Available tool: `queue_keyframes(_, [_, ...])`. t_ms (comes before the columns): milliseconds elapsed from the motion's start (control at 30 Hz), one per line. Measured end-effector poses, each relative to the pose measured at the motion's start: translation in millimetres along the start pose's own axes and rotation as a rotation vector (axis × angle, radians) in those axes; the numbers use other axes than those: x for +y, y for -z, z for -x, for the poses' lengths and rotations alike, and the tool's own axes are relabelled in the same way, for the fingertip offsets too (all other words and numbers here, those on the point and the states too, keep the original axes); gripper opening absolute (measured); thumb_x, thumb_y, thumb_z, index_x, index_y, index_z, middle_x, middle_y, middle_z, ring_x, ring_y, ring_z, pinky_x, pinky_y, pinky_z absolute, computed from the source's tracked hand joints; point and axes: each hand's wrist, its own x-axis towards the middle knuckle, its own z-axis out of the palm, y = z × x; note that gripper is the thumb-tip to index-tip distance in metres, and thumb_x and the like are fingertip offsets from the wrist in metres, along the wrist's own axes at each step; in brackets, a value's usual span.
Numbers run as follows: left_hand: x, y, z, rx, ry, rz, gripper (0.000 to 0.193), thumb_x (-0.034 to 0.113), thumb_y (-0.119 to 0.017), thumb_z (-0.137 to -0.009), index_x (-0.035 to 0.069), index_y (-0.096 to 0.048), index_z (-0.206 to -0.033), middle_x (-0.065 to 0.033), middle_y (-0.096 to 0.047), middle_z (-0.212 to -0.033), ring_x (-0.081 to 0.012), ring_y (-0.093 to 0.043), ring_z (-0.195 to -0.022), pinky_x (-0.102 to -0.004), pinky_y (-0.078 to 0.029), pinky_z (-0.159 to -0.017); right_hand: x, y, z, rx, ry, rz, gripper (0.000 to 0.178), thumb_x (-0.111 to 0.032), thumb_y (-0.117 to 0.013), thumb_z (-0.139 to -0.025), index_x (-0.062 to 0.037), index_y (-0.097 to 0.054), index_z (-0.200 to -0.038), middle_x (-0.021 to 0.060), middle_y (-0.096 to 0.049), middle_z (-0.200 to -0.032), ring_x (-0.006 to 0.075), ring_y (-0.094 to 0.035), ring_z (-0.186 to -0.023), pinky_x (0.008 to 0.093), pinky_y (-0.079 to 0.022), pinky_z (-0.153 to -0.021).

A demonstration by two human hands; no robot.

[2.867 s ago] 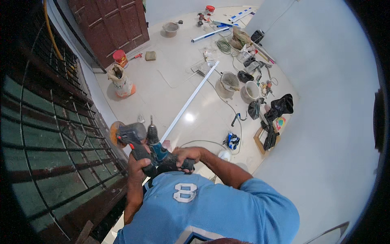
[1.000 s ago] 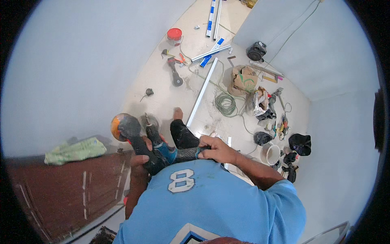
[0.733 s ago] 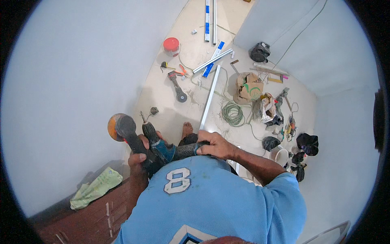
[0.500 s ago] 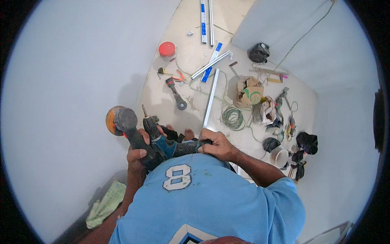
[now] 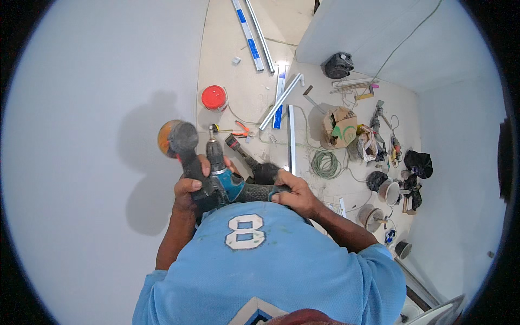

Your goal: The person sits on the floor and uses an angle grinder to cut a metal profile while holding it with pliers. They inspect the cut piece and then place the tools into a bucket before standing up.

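My left hand (image 5: 190, 190) is closed around a black power tool (image 5: 201, 181) with a round head and an orange disc, its thumb across the body. Fingers of this hand also reach round a blue and black cordless drill (image 5: 232, 185) lying against that tool. The drill's bit points away from me. My right hand (image 5: 295, 195) grips the drill's black handle near its end. Both tools are in front of my light blue shirt, beside the white wall. The undersides of both tools are hidden.
On the floor ahead are a red-lidded bucket (image 5: 214, 98), orange-handled pliers (image 5: 241, 129), another long black tool (image 5: 242, 151) and metal profiles (image 5: 292, 140). To the right are coiled green cable (image 5: 326, 164), a paper bag (image 5: 339, 128), black bags (image 5: 418, 162) and buckets (image 5: 389, 192). White walls (image 5: 81, 135) stand both sides.
My view has shifted, showing more floor at the right. Both tools have moved slightly right in view, and the drill's bit points more straight ahead. Both hands keep their hold.
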Motion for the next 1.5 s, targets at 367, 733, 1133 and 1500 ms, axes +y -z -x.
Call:
queue_keyframes(367, [88,55,-171,0.040,0.137,-0.042,0.040,0.030,-0.078,-0.069,0.011,-0.059,-0.099,-0.0311,-0.056,-0.129,-0.0443,-0.063,-0.120,-0.0588,-0.056,-0.103,-37,50,-145,0.191,-0.191,-0.122,0.026,-0.019,-0.073,-0.087,-0.0020,-0.055,-0.094,0.0035,-0.047,-0.090,0.0143,-0.048,-0.086,0.0318,-0.043,-0.079])
queue_keyframes(733, [171,136,-449,0.161,0.370,-0.266,0.045,0.026,-0.085,-0.064,0.006,-0.061,-0.097,-0.0303,-0.056,-0.138,-0.0432,-0.062,-0.129,-0.0598,-0.051,-0.114,-33,204,-405,0.121,-0.223,-0.012,0.043,-0.032,-0.075,-0.091,-0.0019,-0.053,-0.112,0.0204,-0.064,-0.085,0.0319,-0.068,-0.075,0.0447,-0.053,-0.070])
queue_keyframes(1133, [148,154,-643,0.056,0.766,-0.370,0.051,0.026,-0.082,-0.051,0.006,-0.068,-0.096,-0.0219,-0.064,-0.125,-0.0323,-0.061,-0.118,-0.0435,-0.047,-0.107,-42,269,-457,0.280,-0.597,-0.336,0.038,-0.026,-0.080,-0.087,-0.0036,-0.053,-0.102,0.0120,-0.059,-0.085,0.0225,-0.061,-0.080,0.0410,-0.050,-0.071])
queue_keyframes(1500, [83,232,-842,-0.152,1.029,-0.680,0.048,0.031,-0.080,-0.055,0.007,-0.068,-0.094,-0.0159,-0.067,-0.117,-0.0265,-0.061,-0.114,-0.0372,-0.047,-0.099,95,273,-568,0.798,-0.443,-0.618,0.030,-0.017,-0.078,-0.083,-0.0031,-0.054,-0.095,0.0056,-0.052,-0.085,0.0157,-0.053,-0.080,0.0347,-0.046,-0.072])
